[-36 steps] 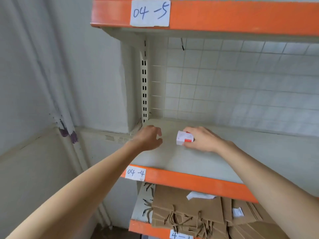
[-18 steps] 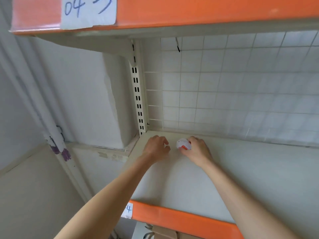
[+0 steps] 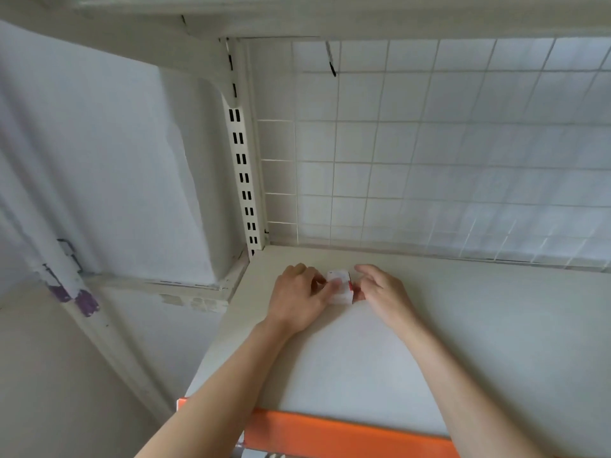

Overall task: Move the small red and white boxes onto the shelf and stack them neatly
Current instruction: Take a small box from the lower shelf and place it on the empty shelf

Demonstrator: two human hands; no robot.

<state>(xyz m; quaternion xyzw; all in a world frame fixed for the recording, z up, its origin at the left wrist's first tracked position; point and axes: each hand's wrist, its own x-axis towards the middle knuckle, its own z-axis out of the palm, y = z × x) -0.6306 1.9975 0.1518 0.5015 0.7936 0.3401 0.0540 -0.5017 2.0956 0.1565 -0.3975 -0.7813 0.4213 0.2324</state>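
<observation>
White shelf [image 3: 380, 358], orange front edge, wire-grid back [image 3: 429, 160]; centre frame. Small red and white box [image 3: 340, 287] rests there, print illegible, partly hidden. Left hand [image 3: 299, 297] and right hand [image 3: 383, 292] pinch its sides, fingers curled.

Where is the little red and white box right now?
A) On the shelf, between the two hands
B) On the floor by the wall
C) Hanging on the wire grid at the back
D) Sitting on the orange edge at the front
A: the red and white box sits on the shelf between the left hand and right hand, well back from the orange front edge.
</observation>
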